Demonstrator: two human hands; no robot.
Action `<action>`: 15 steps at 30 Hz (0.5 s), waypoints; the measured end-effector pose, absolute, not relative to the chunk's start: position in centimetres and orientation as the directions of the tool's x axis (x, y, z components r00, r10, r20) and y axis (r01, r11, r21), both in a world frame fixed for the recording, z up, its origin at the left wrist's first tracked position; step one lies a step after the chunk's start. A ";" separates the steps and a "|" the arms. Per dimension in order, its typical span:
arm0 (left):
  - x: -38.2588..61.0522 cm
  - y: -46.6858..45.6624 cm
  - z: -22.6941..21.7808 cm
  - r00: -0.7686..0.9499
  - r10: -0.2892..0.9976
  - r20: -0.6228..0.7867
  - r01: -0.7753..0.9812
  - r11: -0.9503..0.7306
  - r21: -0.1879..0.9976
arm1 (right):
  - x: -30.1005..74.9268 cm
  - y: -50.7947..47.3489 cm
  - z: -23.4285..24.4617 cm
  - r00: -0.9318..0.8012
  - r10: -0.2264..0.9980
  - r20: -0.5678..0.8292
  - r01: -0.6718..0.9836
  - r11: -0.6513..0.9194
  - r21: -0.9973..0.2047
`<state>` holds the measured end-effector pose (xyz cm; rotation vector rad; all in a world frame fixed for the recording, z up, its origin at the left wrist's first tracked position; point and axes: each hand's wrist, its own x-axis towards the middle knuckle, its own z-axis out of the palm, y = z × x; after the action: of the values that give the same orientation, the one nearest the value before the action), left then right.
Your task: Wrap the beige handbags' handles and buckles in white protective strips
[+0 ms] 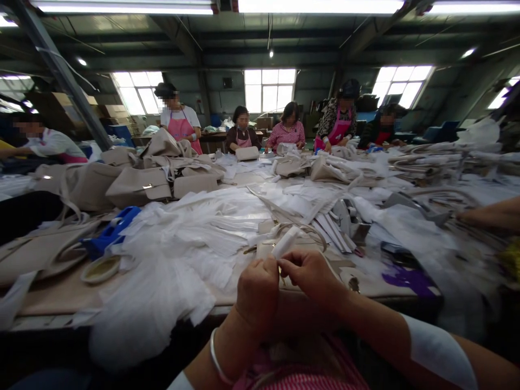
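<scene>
Both my hands meet at the bottom centre, just in front of the table edge. My left hand (257,290) is closed in a fist around the lower end of a small white paper roll (285,242) that sticks up and to the right. My right hand (311,272) pinches the same roll from the right, fingers curled. A silver bangle (216,358) circles my left wrist. Beneath the hands lies a beige bag (357,279) with a thin looped handle.
A long work table (60,303) is heaped with white wrapping paper (170,254) and beige handbags (138,184). A blue plastic tool (110,232) and a tape roll (100,268) lie at left. Several people in pink aprons work along the far side; another person's arm (491,214) reaches in at right.
</scene>
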<state>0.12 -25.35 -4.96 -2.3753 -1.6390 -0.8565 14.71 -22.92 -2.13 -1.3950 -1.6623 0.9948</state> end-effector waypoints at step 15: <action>-1.2 -23.5 -3.6 0.209 0.976 0.063 0.194 -0.104 0.975 | 14.9 -22.2 -4.1 -0.062 0.972 0.225 0.537 0.223 -0.814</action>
<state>-1.20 -23.48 -3.64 -2.8897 -2.2190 -1.9358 14.88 -22.15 -4.07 -1.4177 -1.7104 0.6982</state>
